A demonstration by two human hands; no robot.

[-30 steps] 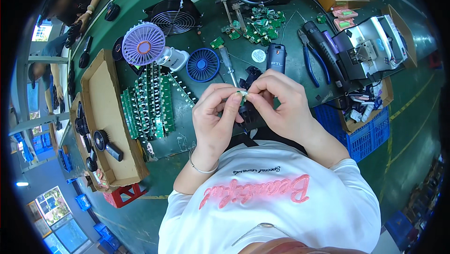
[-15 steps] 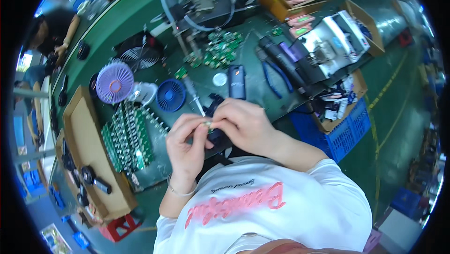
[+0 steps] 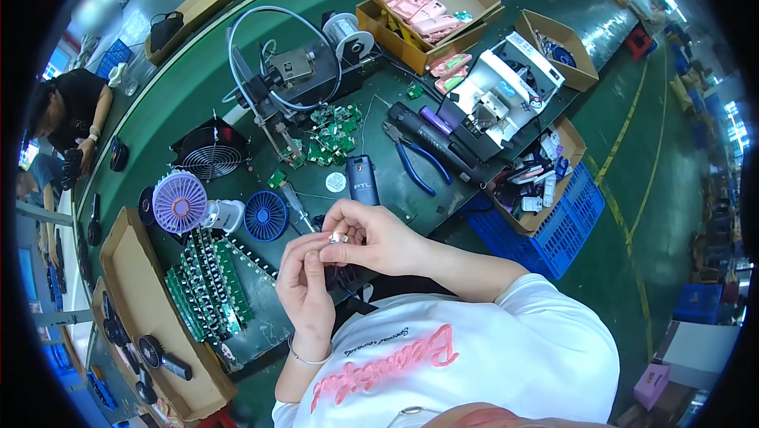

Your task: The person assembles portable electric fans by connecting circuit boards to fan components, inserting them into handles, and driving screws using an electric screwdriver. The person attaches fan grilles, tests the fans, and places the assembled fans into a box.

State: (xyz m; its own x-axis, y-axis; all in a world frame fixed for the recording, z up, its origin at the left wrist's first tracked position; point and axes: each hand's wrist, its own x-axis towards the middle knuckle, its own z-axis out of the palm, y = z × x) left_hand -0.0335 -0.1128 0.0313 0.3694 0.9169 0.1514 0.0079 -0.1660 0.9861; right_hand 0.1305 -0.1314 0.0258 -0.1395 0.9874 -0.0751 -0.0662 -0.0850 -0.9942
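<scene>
My left hand [image 3: 305, 292] and my right hand [image 3: 378, 241] meet at the bench's near edge, fingertips closed together. Between them is a small, shiny whitish piece [image 3: 338, 237], too small to name. The right thumb and fingers pinch it; the left thumb and fingers press close against it. Under the hands, a dark part is mostly hidden. Just beyond lies a screwdriver [image 3: 298, 205] with a pale handle. A dark blue-grey handheld casing [image 3: 362, 181] and a round white disc [image 3: 336, 182] rest farther off. A blue round fan grille [image 3: 266, 216] sits to the left.
Green circuit boards [image 3: 207, 282] stand in rows at left, beside a long cardboard box [image 3: 130, 258]. A purple fan [image 3: 180, 203], blue-handled pliers [image 3: 415, 163], a wire-feeding soldering machine [image 3: 296, 72] and a white device [image 3: 506, 100] occupy the bench. A blue crate [image 3: 581, 222] stands at right. Another person [image 3: 75, 116] works far left.
The view has shifted, so the bench things sit lower and more leftward. My right fingers have curled further, and the small piece between my hands now shows a shiny side.
</scene>
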